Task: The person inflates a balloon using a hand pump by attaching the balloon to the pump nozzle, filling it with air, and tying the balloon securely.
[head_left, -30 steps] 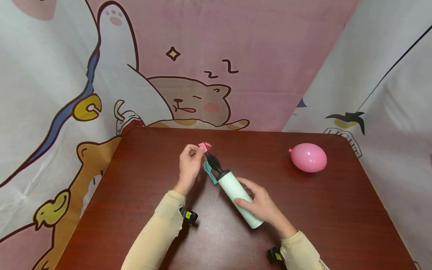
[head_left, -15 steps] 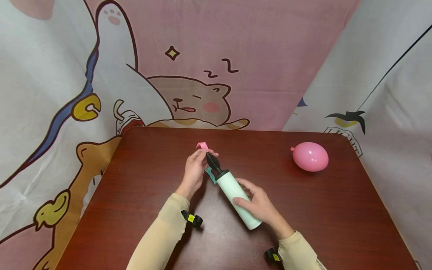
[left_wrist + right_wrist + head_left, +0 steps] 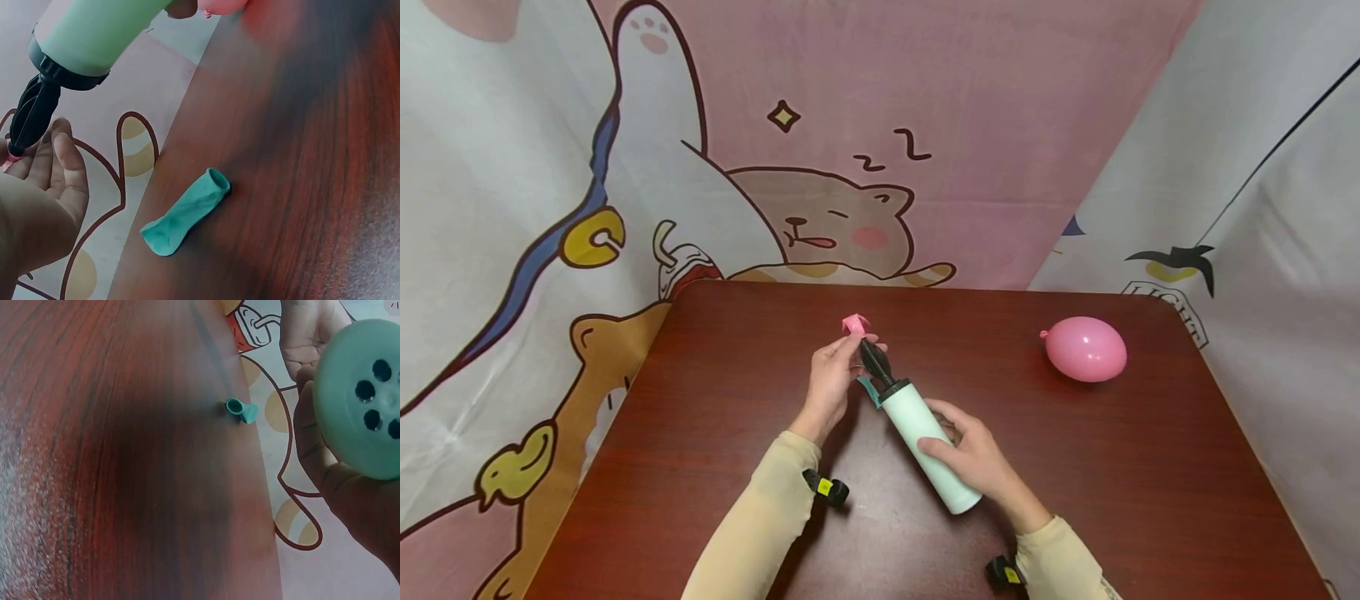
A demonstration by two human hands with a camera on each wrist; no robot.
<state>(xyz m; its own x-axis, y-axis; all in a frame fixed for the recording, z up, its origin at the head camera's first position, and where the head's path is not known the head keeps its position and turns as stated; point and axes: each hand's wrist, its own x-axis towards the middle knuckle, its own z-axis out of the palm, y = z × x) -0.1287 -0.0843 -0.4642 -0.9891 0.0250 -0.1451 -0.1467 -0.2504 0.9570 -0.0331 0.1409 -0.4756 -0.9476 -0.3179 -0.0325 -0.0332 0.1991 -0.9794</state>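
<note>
pump [image 3: 925,442], right grip [image 3: 974,454] clasping, left grip [image 3: 832,379] pinching pink balloon [image 3: 854,323], right table edge [image 3: 1240,450] distant

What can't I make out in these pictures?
Limp pink balloon: how far it covers the nozzle; head view, hidden by the left grip.
Round pink balloon: most of it; left wrist view, cut off by the top edge.
Pump: its body; right wrist view, hidden behind its holed end, itself cut by the right edge.
Right sleeve: its marking; head view, too small, cut off by the bottom edge.
</note>
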